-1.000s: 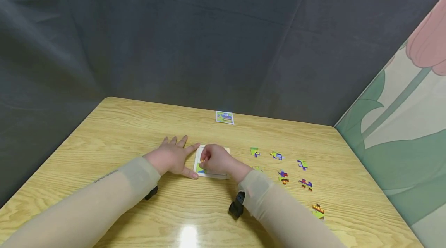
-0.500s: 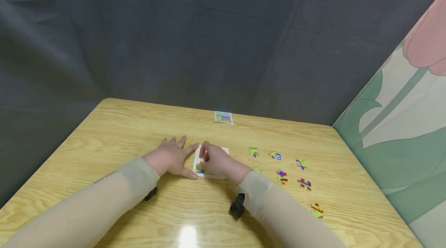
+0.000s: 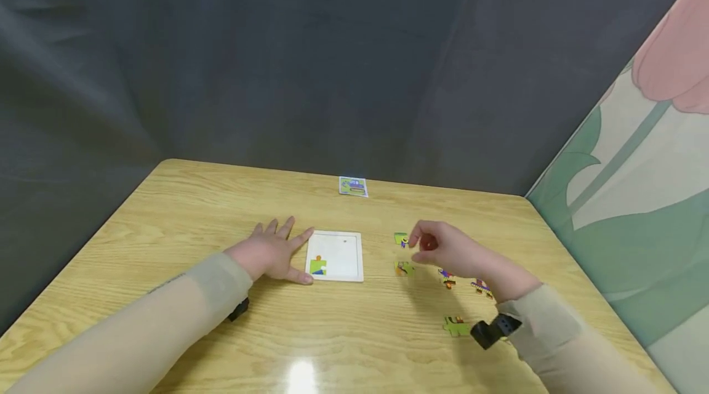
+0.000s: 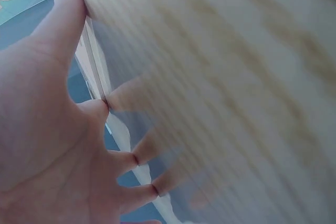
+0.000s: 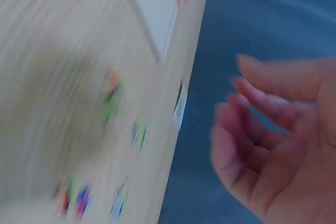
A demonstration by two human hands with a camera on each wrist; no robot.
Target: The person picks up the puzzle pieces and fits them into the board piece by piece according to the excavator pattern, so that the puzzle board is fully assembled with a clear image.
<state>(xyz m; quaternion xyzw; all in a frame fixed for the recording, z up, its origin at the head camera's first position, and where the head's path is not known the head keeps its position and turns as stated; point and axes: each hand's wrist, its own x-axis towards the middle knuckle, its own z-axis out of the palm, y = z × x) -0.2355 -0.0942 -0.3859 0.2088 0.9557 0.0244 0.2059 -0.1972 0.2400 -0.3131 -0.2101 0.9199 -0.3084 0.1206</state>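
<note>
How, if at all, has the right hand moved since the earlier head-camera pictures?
Yes: judged against the white tray, the right hand has moved to the person's right, from over it to near the loose puzzle pieces.

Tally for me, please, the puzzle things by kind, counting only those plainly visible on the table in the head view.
Picture card: 1
White tray: 1
Puzzle piece in the tray: 1
Loose puzzle pieces: 5
Total: 8, though the right hand and its arm may hide more.
</note>
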